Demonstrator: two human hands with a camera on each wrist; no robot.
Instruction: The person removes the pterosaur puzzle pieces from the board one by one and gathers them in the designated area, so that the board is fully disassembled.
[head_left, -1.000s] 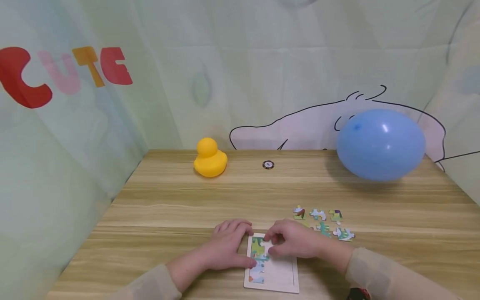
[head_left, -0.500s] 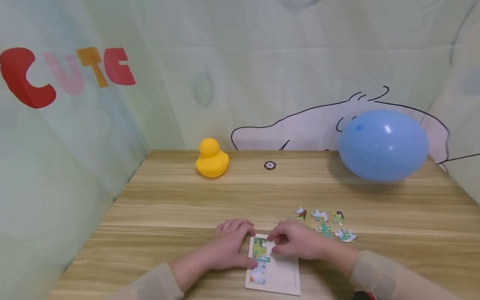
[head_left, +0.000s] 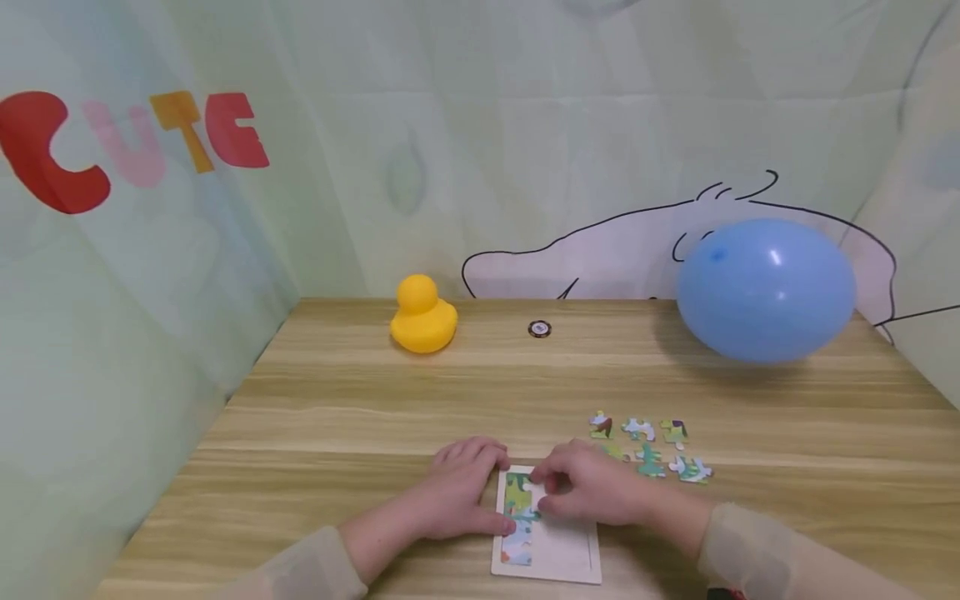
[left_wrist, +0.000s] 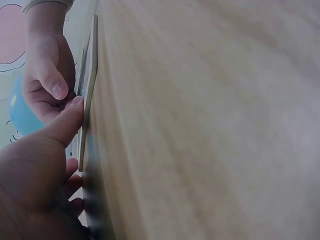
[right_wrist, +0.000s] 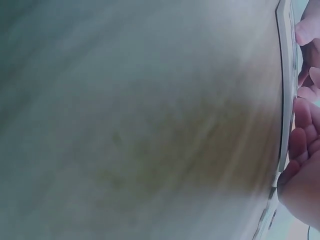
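Note:
A pale puzzle tray [head_left: 558, 554] lies near the table's front, with green and light-blue puzzle pieces [head_left: 517, 492] down its left column. My left hand [head_left: 461, 492] rests along the tray's left side, fingers extended at its far corner. Its thumb presses on the placed pieces. My right hand [head_left: 592, 483] is over the tray's far right part, with curled index finger and thumb pinching at a puzzle piece beside that column, mostly hidden. In the left wrist view, the left thumb lies on the tray [left_wrist: 91, 75], close to the right hand [left_wrist: 50, 75].
Several loose puzzle pieces [head_left: 651, 460] lie right of the tray beyond the right hand. Farther back are a yellow rubber duck [head_left: 423, 321], a poker chip [head_left: 540, 329] and a blue balloon [head_left: 765, 292]. A printed curtain [head_left: 375, 150] stands behind the wooden table [head_left: 337, 400].
The head view shifts slightly. The right fingers make small movements at the same spot on the tray, while the left hand stays in place.

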